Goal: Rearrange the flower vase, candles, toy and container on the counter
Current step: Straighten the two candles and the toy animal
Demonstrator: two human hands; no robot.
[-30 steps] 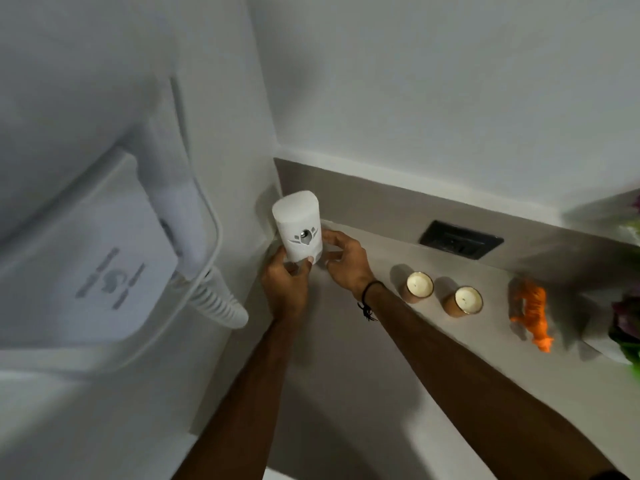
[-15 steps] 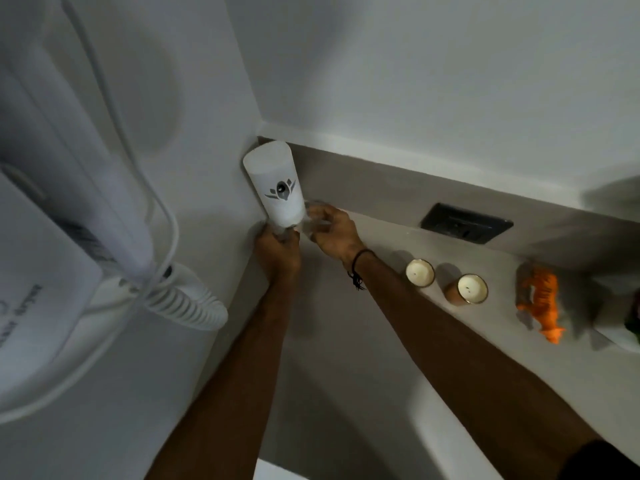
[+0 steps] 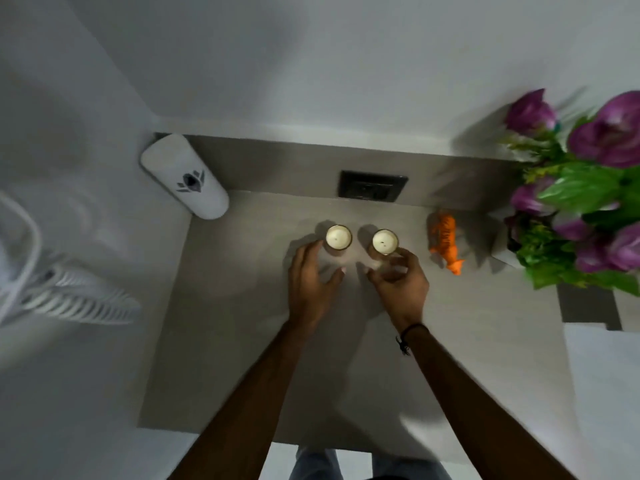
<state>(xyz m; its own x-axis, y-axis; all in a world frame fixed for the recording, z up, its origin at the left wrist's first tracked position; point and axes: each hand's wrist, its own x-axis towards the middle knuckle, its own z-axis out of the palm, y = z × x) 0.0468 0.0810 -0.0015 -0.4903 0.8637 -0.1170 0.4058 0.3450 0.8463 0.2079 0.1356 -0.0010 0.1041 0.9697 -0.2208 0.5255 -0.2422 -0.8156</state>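
Observation:
Two white candles in small glass cups stand side by side mid-counter, the left candle (image 3: 338, 237) and the right candle (image 3: 385, 242). My left hand (image 3: 310, 282) is just in front and left of the left candle, fingers spread and curved beside it. My right hand (image 3: 398, 282) cups around the front and right of the right candle, its fingers blurred; no firm grip shows. The white container (image 3: 185, 176) with a dark emblem stands in the back left corner. An orange toy (image 3: 446, 244) lies right of the candles. The flower vase (image 3: 500, 244) with purple flowers (image 3: 588, 188) stands at far right.
A black wall socket (image 3: 372, 186) sits in the backsplash behind the candles. A white wall-mounted dryer with a coiled cord (image 3: 69, 299) hangs on the left wall. The grey counter (image 3: 242, 341) ends at a front edge near my legs; a white ledge (image 3: 606, 375) lies at right.
Both hands have let go of the white container, which now stands in the back left corner, and have moved right to the two candles. My view has swung right; the flowers are in full view.

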